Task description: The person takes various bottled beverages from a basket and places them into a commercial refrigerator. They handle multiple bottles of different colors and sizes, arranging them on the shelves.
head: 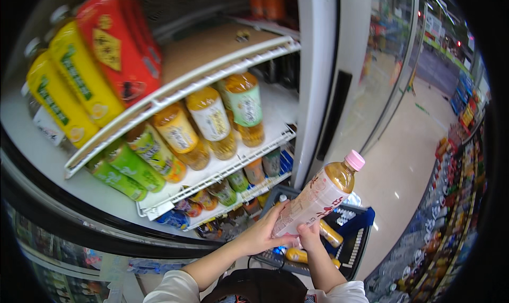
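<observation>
Between both hands is a plastic drink bottle [314, 197] with a pink cap, a pale pink printed label and amber liquid. It tilts with its cap towards the upper right. My left hand [264, 229] grips its lower left side. Against the lower right side of the bottle is my right hand [309, 236], its thumb on the label. Below them is a dark plastic basket [358, 243] with several yellow bottles [331, 234] in it. To the left, an open cooler holds upright tea bottles [212, 122] on a white wire shelf [238, 160].
Yellow drink packs [75, 80] and red drink packs [119, 44] stand on the upper cooler shelf [222, 56]. The cooler's glass door [381, 64], with a black handle [336, 112], stands at the right. Rows of bottles [429, 239] line the aisle floor [401, 176] at far right.
</observation>
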A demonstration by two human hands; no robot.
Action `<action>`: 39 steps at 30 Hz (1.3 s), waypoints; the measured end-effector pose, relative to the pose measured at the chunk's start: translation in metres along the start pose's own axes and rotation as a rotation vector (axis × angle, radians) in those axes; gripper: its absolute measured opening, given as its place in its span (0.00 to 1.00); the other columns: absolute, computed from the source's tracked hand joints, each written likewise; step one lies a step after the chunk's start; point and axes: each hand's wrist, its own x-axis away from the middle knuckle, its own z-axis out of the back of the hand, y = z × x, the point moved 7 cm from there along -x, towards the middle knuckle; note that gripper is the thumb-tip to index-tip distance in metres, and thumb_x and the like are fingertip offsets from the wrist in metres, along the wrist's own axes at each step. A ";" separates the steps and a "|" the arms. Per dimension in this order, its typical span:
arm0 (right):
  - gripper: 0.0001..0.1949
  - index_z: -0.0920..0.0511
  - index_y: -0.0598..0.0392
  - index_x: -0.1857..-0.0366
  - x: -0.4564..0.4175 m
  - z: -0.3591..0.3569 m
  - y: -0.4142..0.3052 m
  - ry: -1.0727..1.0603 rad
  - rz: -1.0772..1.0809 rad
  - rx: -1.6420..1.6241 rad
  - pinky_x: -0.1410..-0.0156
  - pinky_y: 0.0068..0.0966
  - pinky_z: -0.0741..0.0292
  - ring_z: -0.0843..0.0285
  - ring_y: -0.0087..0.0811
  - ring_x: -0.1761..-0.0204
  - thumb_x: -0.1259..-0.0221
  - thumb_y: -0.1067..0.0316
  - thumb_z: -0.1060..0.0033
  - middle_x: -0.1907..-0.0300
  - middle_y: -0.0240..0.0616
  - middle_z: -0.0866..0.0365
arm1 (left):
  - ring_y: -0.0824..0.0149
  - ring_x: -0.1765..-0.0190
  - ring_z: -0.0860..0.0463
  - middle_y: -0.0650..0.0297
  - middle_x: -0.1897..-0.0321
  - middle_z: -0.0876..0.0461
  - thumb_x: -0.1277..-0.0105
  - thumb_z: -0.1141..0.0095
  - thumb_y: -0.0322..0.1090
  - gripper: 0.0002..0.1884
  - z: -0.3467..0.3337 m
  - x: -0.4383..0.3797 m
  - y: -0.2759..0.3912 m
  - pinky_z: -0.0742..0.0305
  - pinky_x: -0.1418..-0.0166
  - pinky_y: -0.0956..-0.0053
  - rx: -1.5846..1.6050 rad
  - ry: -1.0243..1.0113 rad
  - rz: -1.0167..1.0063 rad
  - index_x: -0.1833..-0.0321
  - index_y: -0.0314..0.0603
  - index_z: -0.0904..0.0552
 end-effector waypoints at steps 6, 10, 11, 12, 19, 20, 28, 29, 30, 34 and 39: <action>0.31 0.54 0.65 0.40 -0.041 -0.106 -0.083 -0.435 0.087 0.424 0.34 0.31 0.54 0.51 0.35 0.38 0.44 0.64 0.51 0.40 0.45 0.47 | 0.53 0.42 0.35 0.46 0.46 0.38 0.49 0.41 0.43 0.40 0.079 0.015 0.072 0.40 0.41 0.67 -0.091 0.284 -0.092 0.40 0.31 0.49; 0.31 0.53 0.65 0.40 -0.078 -0.161 -0.138 -0.445 0.347 0.436 0.36 0.31 0.48 0.47 0.34 0.40 0.44 0.67 0.51 0.41 0.46 0.46 | 0.51 0.44 0.35 0.45 0.47 0.38 0.47 0.45 0.40 0.37 0.129 0.012 0.135 0.41 0.41 0.65 -0.269 0.541 -0.387 0.40 0.31 0.49; 0.31 0.53 0.65 0.41 -0.090 -0.172 -0.161 -0.404 0.427 0.450 0.38 0.31 0.44 0.45 0.33 0.41 0.45 0.68 0.50 0.42 0.46 0.44 | 0.49 0.45 0.35 0.45 0.48 0.38 0.45 0.46 0.38 0.35 0.139 0.005 0.156 0.41 0.41 0.65 -0.331 0.607 -0.474 0.40 0.31 0.49; 0.31 0.52 0.63 0.40 -0.105 -0.191 -0.178 -0.454 0.486 0.444 0.41 0.30 0.41 0.42 0.32 0.43 0.45 0.68 0.50 0.45 0.45 0.41 | 0.48 0.45 0.36 0.43 0.48 0.38 0.45 0.48 0.36 0.34 0.154 0.000 0.174 0.41 0.42 0.64 -0.459 0.684 -0.439 0.40 0.31 0.50; 0.28 0.51 0.57 0.40 -0.198 -0.247 -0.218 -0.598 0.537 0.462 0.50 0.24 0.32 0.33 0.27 0.54 0.44 0.71 0.51 0.51 0.42 0.33 | 0.46 0.48 0.32 0.41 0.52 0.34 0.40 0.56 0.30 0.23 0.227 -0.052 0.211 0.36 0.46 0.63 -0.480 0.858 -0.480 0.45 0.29 0.46; 0.28 0.50 0.57 0.40 -0.212 -0.247 -0.209 -0.574 0.479 0.490 0.50 0.23 0.32 0.32 0.27 0.54 0.44 0.71 0.52 0.52 0.42 0.33 | 0.47 0.47 0.32 0.42 0.52 0.34 0.39 0.57 0.30 0.21 0.236 -0.058 0.205 0.37 0.45 0.64 -0.491 0.865 -0.418 0.45 0.29 0.45; 0.21 0.39 0.63 0.48 -0.275 -0.262 -0.163 -0.595 0.347 0.595 0.62 0.24 0.27 0.24 0.29 0.66 0.47 0.72 0.50 0.65 0.43 0.23 | 0.44 0.53 0.28 0.36 0.54 0.35 0.45 0.51 0.27 0.27 0.275 -0.077 0.166 0.29 0.53 0.63 -0.651 1.048 0.019 0.47 0.23 0.48; 0.20 0.37 0.63 0.50 -0.281 -0.263 -0.158 -0.568 0.357 0.662 0.61 0.24 0.27 0.24 0.31 0.65 0.48 0.72 0.49 0.65 0.45 0.23 | 0.44 0.54 0.27 0.35 0.54 0.36 0.46 0.49 0.27 0.31 0.280 -0.079 0.161 0.28 0.55 0.63 -0.670 1.056 0.079 0.45 0.23 0.50; 0.19 0.36 0.63 0.51 -0.288 -0.267 -0.153 -0.545 0.369 0.726 0.60 0.25 0.27 0.23 0.33 0.64 0.49 0.71 0.48 0.65 0.46 0.23 | 0.44 0.55 0.27 0.36 0.54 0.36 0.44 0.51 0.29 0.30 0.288 -0.081 0.156 0.27 0.55 0.62 -0.696 1.082 0.080 0.44 0.23 0.51; 0.22 0.34 0.66 0.53 -0.305 -0.278 -0.139 -0.461 0.437 0.906 0.53 0.24 0.30 0.26 0.33 0.59 0.53 0.69 0.43 0.61 0.48 0.24 | 0.45 0.55 0.26 0.40 0.53 0.35 0.42 0.54 0.32 0.31 0.303 -0.082 0.144 0.27 0.55 0.64 -0.760 1.236 0.334 0.42 0.23 0.52; 0.25 0.37 0.68 0.51 -0.312 -0.279 -0.133 -0.469 0.429 0.947 0.53 0.22 0.31 0.26 0.29 0.59 0.54 0.70 0.42 0.61 0.46 0.24 | 0.49 0.56 0.24 0.42 0.52 0.35 0.44 0.53 0.31 0.32 0.307 -0.084 0.137 0.27 0.54 0.67 -0.877 1.252 0.412 0.41 0.22 0.52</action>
